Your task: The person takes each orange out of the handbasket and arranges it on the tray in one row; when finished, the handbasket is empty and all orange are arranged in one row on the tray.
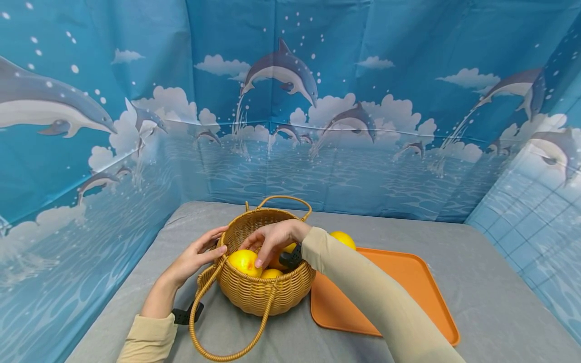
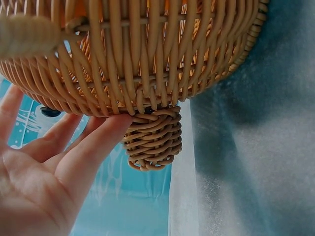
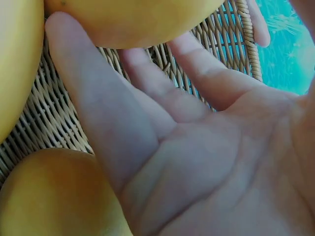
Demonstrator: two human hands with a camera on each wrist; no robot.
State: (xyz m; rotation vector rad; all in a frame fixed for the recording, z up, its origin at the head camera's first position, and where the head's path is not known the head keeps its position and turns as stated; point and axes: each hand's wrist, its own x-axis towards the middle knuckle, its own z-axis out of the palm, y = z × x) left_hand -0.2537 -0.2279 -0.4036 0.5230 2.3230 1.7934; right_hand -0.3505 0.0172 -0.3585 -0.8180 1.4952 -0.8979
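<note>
While the left hand (image 1: 192, 258) rests against the wicker basket (image 1: 254, 296), thumb at the rim and fingers loosely extended without clasping it, the right hand (image 1: 276, 238) reaches inside. Its fingers, parted to the fruit's width, hold a yellow fruit (image 1: 244, 261) against the thumb, near the basket's left rim, beside other yellow fruits (image 1: 272, 274). Another lemon-coloured fruit (image 1: 343, 238) shows beyond the beige right sleeve (image 1: 363, 282), near the orange tray's (image 1: 408, 282) far edge, on the grey-covered bench (image 1: 490, 287).

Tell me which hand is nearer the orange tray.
Right. The right hand reaches into the basket, left of the orange tray in the head view; the left hand touches the basket's left side, farther from the tray.
</note>
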